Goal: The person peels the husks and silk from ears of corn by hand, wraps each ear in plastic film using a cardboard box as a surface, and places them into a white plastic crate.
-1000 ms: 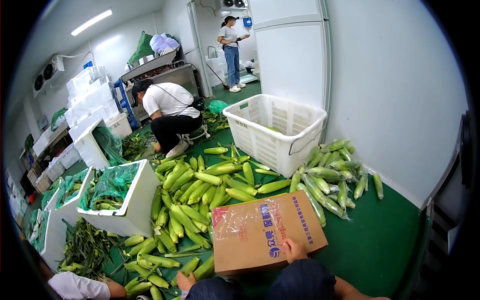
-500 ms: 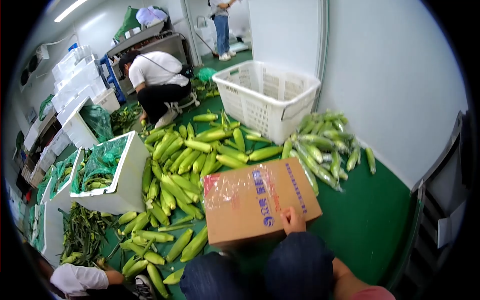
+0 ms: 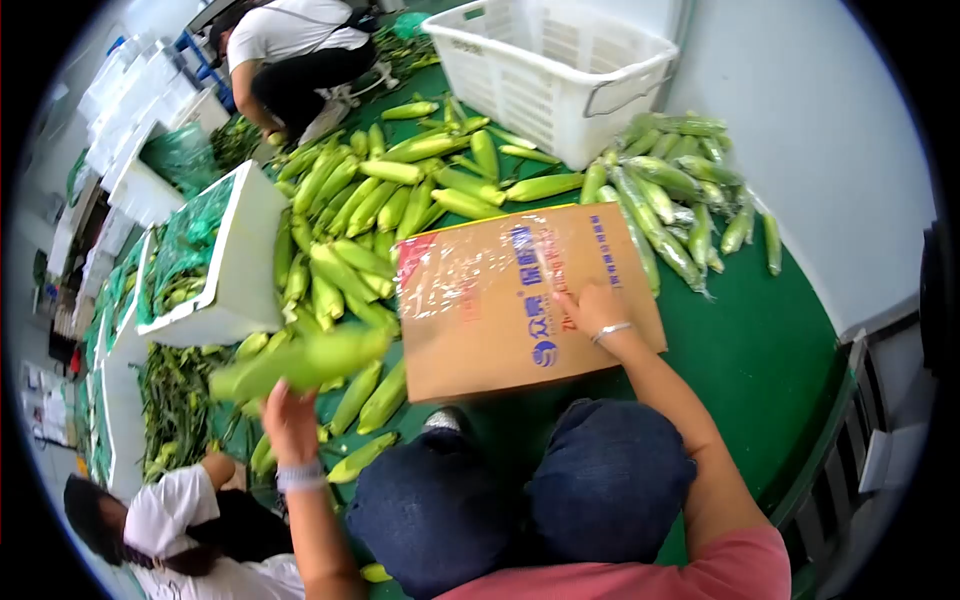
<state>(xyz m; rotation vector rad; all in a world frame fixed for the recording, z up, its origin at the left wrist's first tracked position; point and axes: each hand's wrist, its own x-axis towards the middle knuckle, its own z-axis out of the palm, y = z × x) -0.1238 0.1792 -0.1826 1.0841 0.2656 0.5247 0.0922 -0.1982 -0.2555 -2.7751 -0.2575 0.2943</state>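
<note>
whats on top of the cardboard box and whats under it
The right hand and shiny clear plastic rest on the cardboard box. What lies directly beneath is covered.

A pink top goes with navy trousers and pale wristbands

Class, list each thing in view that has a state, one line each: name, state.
Left hand: gripping a corn cob
Corn cob: raised, unwrapped, blurred
Right hand: resting on a cardboard box
Cardboard box: lying flat, printed face up
White crate: upright, open-topped
Wrapped corn: loosely heaped
Loose corn: unwrapped, piled
Nearest white box: open, green plastic inside
</note>
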